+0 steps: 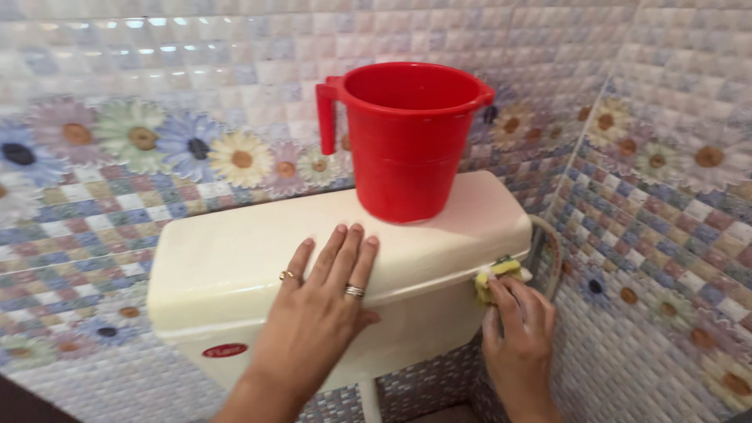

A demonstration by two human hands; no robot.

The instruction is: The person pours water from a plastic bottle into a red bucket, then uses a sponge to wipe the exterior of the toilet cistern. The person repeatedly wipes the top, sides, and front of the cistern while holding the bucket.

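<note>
Sponge (498, 274) pressed under right hand (518, 329) fingertips, against cistern (235, 266) corner.

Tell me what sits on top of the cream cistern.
A red mug stands on the cistern lid, and the left hand lies flat on it. The lid under both is hidden, as is the mug's inside.

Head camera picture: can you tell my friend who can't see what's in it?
A right hand presses a yellow sponge against a cream toilet tank. The left hand lies flat on its lid, beside a red mug.
</note>
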